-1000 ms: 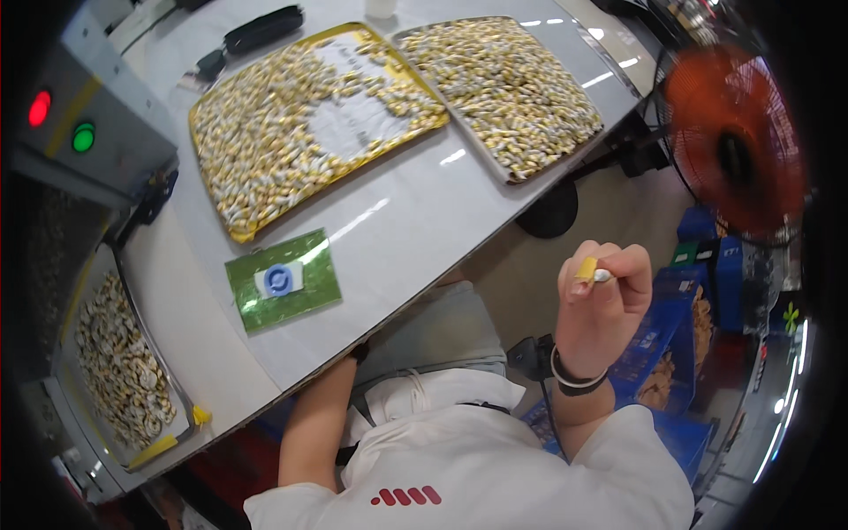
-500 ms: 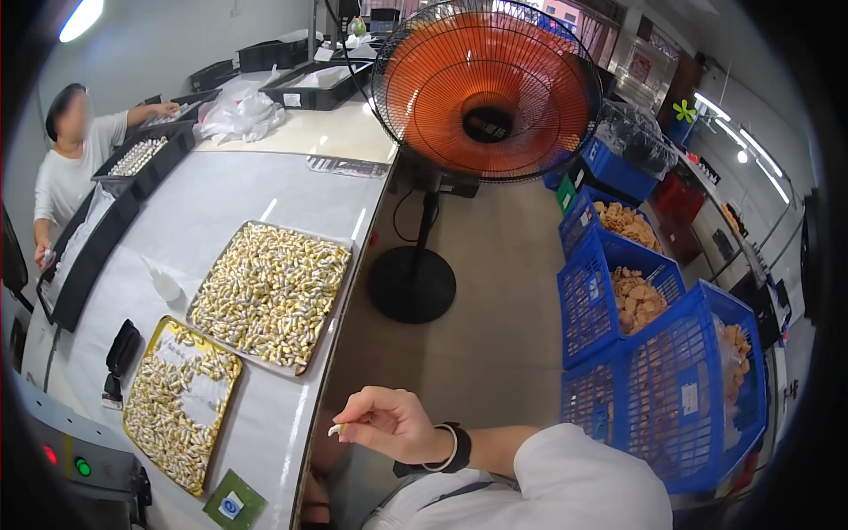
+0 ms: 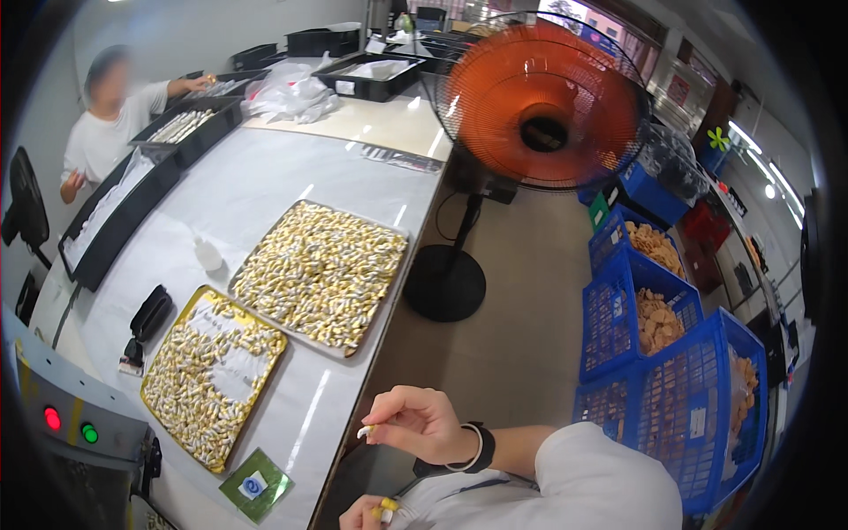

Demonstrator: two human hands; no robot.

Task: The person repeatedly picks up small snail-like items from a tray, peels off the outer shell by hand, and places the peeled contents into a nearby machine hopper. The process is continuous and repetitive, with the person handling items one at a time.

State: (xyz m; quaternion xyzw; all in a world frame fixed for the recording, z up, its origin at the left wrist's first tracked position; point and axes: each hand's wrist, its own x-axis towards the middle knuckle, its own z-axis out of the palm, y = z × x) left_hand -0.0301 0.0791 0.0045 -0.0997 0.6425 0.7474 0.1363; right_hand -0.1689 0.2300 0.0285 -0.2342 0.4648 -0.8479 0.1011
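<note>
My right hand [image 3: 422,427], with a dark band on its wrist, is raised beside the table's near edge. Thumb and fingertips pinch a small white-and-yellow piece [image 3: 365,432]. Lower down, at the bottom of the view, part of my left hand [image 3: 360,515] shows with its fingers closed on small yellow-and-white pieces [image 3: 386,510]; how many cannot be told. On the table, a yellow-rimmed tray [image 3: 278,346] is partly filled with similar small pieces, with bare liner at its right. Behind it, another tray [image 3: 403,256] is densely covered with them.
Near me lie a green square pad [image 3: 256,485], a black case [image 3: 152,309] and a white bottle [image 3: 208,254]. Black bins [image 3: 115,218] line the left side, where another person [image 3: 110,132] works. An orange-bladed fan [image 3: 541,106] and blue crates [image 3: 676,424] stand right of the table.
The view has swung left, so table and fan sit farther right. My left hand with yellow-and-white pieces has come into view at the bottom. The right hand keeps its pinch.
</note>
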